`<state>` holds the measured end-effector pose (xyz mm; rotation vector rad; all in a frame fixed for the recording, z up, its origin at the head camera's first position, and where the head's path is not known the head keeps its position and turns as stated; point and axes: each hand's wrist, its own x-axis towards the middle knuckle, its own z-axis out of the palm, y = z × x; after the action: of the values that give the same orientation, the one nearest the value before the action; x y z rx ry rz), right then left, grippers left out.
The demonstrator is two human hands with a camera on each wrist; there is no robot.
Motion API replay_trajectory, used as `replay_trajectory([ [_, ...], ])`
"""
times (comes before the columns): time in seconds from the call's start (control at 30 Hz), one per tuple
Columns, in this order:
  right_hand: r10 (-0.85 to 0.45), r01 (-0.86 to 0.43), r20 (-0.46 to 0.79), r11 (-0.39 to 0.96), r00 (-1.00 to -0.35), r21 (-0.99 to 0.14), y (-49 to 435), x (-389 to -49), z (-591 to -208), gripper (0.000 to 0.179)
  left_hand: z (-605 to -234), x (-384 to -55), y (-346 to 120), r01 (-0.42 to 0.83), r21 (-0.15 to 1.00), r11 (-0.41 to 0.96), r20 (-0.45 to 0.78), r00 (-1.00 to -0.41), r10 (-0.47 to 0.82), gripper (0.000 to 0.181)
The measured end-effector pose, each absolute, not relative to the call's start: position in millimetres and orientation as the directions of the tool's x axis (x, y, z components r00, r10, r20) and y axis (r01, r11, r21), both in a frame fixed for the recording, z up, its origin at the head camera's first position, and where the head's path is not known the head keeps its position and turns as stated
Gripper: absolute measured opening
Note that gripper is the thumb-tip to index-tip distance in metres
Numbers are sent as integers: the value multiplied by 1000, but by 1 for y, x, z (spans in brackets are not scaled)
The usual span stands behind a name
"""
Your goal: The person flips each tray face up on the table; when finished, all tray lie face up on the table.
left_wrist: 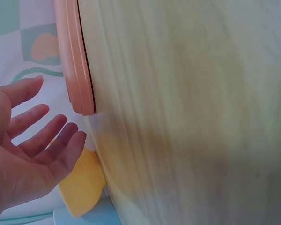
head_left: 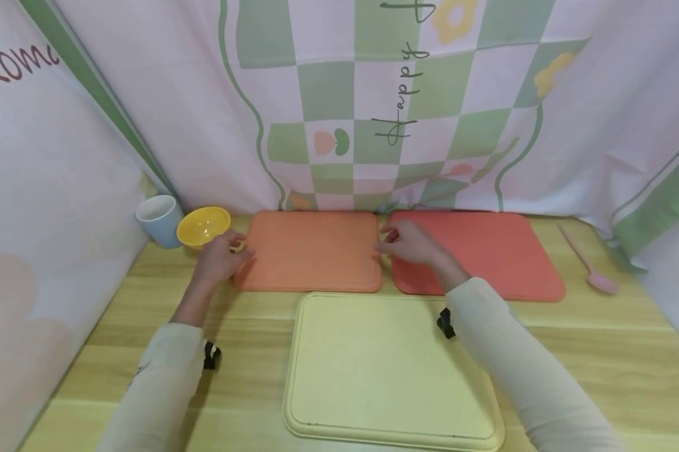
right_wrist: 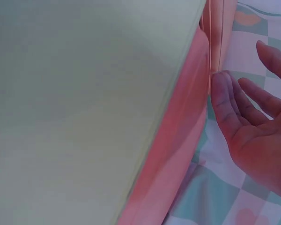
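Observation:
A flat orange tray [head_left: 311, 251] lies at the back of the table, with one hand at each short side. My left hand [head_left: 218, 256] is at its left edge, fingers loosely bent; in the left wrist view a gap shows between those fingers [left_wrist: 61, 145] and the tray's corner. At the right edge is my right hand [head_left: 410, 243], over the left part of a red tray [head_left: 486, 251]. Its fingertips are right at the orange rim in the right wrist view, fingers relaxed and thumb apart. Neither hand grips anything.
A pale yellow tray [head_left: 390, 364] lies in front, close to the orange one. Behind my left hand stand a yellow bowl [head_left: 204, 226] and a blue cup [head_left: 161, 225]. A pink spoon [head_left: 602, 282] lies far right. A patterned curtain [head_left: 328, 81] hangs along the back.

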<state>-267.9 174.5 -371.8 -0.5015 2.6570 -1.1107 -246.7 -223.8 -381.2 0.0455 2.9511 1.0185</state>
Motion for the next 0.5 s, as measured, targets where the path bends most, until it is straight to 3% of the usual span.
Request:
replay_trajectory([
  [0.23,-358,-53,-190,570,-914,-820,168,-274,-375,53,-385,-246,-230,0,626,780,-30,-999,24,50],
  [0.5,-271,72,-264,557,-926,-828,164,-279,-375,53,-389,-248,-233,-46,646,762,-82,-997,9,50],
])
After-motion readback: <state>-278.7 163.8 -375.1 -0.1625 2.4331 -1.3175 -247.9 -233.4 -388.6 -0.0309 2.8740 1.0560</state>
